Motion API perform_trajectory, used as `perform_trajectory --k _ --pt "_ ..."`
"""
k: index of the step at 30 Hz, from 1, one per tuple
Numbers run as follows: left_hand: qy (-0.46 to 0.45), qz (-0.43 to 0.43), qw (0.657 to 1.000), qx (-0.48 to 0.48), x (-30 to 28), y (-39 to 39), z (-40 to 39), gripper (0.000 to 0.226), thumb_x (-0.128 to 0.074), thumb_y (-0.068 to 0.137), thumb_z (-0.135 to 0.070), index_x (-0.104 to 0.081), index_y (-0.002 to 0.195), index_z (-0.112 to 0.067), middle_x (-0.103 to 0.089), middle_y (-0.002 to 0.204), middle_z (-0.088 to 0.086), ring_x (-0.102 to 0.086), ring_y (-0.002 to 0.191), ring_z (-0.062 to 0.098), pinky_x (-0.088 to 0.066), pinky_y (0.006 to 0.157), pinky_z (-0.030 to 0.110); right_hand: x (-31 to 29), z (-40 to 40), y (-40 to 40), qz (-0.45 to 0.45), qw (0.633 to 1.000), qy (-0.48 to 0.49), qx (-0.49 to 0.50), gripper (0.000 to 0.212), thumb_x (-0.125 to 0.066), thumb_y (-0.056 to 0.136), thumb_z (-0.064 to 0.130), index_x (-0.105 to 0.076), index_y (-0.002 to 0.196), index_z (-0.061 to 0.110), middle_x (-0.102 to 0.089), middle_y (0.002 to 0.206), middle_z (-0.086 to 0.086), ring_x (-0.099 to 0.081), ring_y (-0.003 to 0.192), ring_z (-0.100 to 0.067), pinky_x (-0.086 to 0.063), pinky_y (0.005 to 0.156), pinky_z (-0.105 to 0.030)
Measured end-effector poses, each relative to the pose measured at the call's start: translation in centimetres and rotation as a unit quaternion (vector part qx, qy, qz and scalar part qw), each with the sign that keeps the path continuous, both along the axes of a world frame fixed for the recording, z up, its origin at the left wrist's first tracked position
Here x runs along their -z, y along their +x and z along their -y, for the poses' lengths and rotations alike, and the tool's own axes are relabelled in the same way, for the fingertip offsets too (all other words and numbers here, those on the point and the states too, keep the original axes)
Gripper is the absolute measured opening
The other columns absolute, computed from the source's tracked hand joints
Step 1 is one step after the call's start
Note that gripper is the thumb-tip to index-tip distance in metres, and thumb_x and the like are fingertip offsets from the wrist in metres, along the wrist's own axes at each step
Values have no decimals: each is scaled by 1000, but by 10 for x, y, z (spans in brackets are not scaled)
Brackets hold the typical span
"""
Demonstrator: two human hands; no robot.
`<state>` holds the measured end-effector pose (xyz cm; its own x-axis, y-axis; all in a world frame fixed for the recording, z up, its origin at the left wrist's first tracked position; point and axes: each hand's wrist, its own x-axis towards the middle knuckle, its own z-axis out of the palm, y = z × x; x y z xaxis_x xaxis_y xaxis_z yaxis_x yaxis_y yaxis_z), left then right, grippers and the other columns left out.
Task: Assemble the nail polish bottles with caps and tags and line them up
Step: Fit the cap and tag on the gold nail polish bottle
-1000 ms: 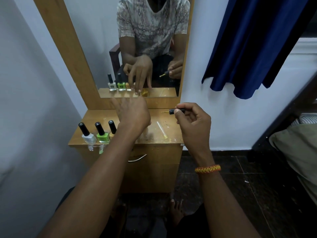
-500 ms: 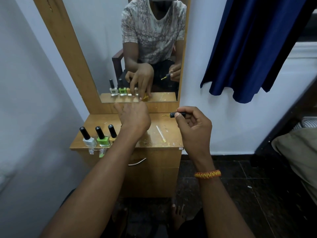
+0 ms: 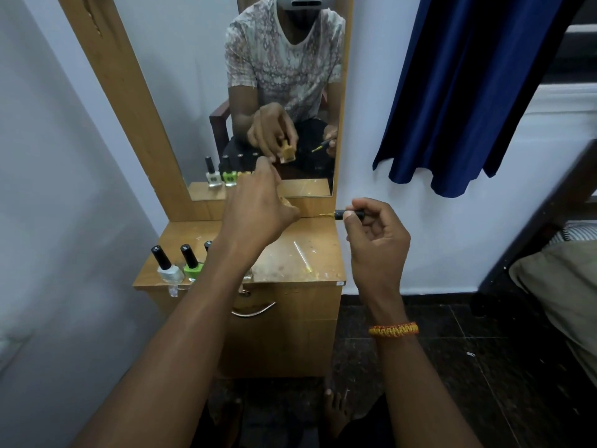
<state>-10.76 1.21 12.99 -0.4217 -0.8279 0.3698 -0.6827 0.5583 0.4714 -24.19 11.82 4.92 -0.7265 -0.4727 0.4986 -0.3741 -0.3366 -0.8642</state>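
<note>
My left hand (image 3: 255,211) is raised above the wooden dresser top (image 3: 290,253) and grips an open yellow nail polish bottle; the hand hides it directly, and its reflection shows in the mirror (image 3: 287,151). To the right, my right hand (image 3: 374,237) pinches a black cap with a brush (image 3: 347,215), its yellow brush tip pointing left toward the bottle. At the dresser's front left edge a white capped bottle (image 3: 168,268) and a green capped bottle (image 3: 193,265) stand in a row, with a third black cap (image 3: 208,245) partly hidden behind my left forearm.
A thin clear stick (image 3: 302,257) lies on the dresser top at the right. A drawer with a metal handle (image 3: 253,312) sits below. The mirror stands behind, a blue curtain (image 3: 468,92) hangs at right, and a bed edge (image 3: 555,286) is at far right.
My left hand has lifted the yellow bottle off the dresser top. My right hand still holds the cap with the brush at the same height.
</note>
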Motion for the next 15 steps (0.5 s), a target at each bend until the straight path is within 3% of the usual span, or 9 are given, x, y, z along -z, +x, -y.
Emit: perform_trajectory --k 4,7,10,13,15 --pt "43 -97 993 56 -8 8 -30 53 -88 70 -30 -48 105 -27 -60 92 -8 -64 78 9 -57 59 28 -2 -1 -9 83 996 -39 14 18 -71 95 1 -71 112 8 -77 102 -6 -75 93 -18 -63 79 -40" --pt "88 -142 981 95 -5 19 -52 55 -88 67 -28 -48 104 -27 -62 93 -8 -66 77 9 -58 63 30 -7 -3 -11 202 976 -78 -14 19 -69 94 -3 -70 112 2 -78 98 -11 -68 78 -20 -57 72 -30" --pt "109 -183 970 120 2 32 -67 56 -89 67 -28 -49 106 -27 -64 94 -9 -67 83 7 -58 69 31 -14 -7 -10 337 929 -126 -90 22 -67 93 -9 -68 113 1 -76 94 -11 -63 77 -19 -53 72 -30" --pt "118 -215 962 122 11 41 -72 57 -91 68 -31 -49 106 -27 -68 96 -9 -71 87 8 -61 74 37 -27 -16 -6 361 907 -155 -151 23 -66 93 -8 -65 113 4 -71 98 -15 -63 80 -20 -53 71 -28" --pt "118 -230 959 115 16 46 -70 56 -92 69 -30 -49 104 -27 -70 96 -9 -72 86 8 -62 73 39 -36 -22 -1 318 919 -155 -174 22 -66 95 -5 -63 116 1 -70 100 -16 -62 79 -20 -54 72 -29"
